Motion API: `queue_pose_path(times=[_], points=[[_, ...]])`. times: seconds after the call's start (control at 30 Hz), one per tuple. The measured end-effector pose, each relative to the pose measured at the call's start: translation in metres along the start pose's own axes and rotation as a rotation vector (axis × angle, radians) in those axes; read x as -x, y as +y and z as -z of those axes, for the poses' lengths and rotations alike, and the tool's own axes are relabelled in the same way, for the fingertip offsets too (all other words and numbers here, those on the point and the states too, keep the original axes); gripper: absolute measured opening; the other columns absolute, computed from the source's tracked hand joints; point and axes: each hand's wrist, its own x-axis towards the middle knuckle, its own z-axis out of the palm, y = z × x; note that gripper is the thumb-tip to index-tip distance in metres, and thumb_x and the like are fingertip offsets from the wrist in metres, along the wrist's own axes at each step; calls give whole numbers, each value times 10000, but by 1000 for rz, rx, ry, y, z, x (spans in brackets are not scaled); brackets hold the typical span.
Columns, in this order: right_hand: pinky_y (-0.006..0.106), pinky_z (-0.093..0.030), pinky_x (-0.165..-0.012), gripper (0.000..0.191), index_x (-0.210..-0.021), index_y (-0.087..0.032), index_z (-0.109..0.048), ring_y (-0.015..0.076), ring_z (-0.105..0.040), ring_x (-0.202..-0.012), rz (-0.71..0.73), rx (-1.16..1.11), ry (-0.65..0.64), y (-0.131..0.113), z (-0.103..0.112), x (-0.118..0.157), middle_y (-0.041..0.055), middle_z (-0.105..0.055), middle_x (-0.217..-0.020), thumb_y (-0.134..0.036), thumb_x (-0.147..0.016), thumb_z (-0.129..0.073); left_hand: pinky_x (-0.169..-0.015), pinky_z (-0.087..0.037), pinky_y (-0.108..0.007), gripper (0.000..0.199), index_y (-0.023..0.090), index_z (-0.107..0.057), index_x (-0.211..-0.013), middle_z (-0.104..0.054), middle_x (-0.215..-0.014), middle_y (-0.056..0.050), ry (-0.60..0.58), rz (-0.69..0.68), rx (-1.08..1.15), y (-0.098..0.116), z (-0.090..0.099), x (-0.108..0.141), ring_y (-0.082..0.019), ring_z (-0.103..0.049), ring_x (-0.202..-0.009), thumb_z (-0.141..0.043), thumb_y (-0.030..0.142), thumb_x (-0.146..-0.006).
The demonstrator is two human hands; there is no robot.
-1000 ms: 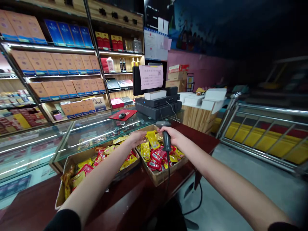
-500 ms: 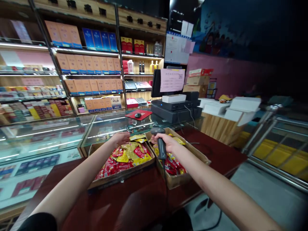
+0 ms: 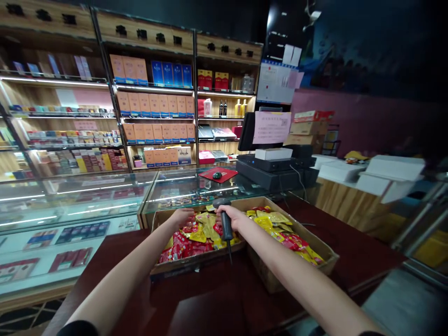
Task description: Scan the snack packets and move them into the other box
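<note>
My right hand (image 3: 230, 218) is wrapped around the handle of a dark grey barcode scanner (image 3: 227, 226), its head up and its cable hanging below. The scanner is above the right side of the left cardboard box (image 3: 196, 267). That box holds red, yellow and gold snack packets (image 3: 179, 245). My left hand (image 3: 183, 217) is over the back left part of the same box, palm down with fingers stretched to the right. Its fingertips are partly hidden, and I cannot tell whether they touch a packet. A second cardboard box (image 3: 329, 267) with similar packets lies under my right forearm.
Both boxes stand on a dark red tabletop (image 3: 217, 298). Behind is a glass display counter (image 3: 175, 186) with a mouse (image 3: 217, 175) on a red pad. A monitor (image 3: 248, 131) and black till (image 3: 269, 175) stand at back right. Shelves of boxed goods (image 3: 157, 105) line the wall.
The view has swung left. My right hand has carried the scanner from the right box to over the left box. My left hand has come lower over the packets.
</note>
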Motion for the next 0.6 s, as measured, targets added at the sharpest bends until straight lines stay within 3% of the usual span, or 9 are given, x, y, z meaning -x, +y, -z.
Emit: queue_pose_path(times=[0.13, 0.3, 0.6], points=[[210, -458, -462, 115, -633, -166, -467, 90, -441, -415, 13, -31, 71, -6, 10, -12, -36, -443, -472, -125, -717, -535, -592, -554, -281, 233, 115, -587, -949, -629, -770, -67, 17, 36, 42, 3, -34, -16, -142, -636, -594, -686, 121, -738], [201, -484, -473, 114, -638, -163, -471, 94, -501, -442, 35, -93, 128, -12, 21, -28, -14, -486, -510, -138, -741, -513, -604, -568, -334, 258, 83, -553, -969, -632, -836, -125, 16, 120, 40, 2, -68, -46, -196, -669, -645, -670, 206, -775], [231, -548, -567, 47, -693, -133, -543, 124, -602, -549, 31, -170, 110, -12, 25, -44, 20, -557, -586, -109, -731, -528, -501, -554, -297, 204, 94, -580, -887, -662, -786, -134, -51, 166, 41, -10, -71, -90, -186, -652, -536, -702, 135, -728]])
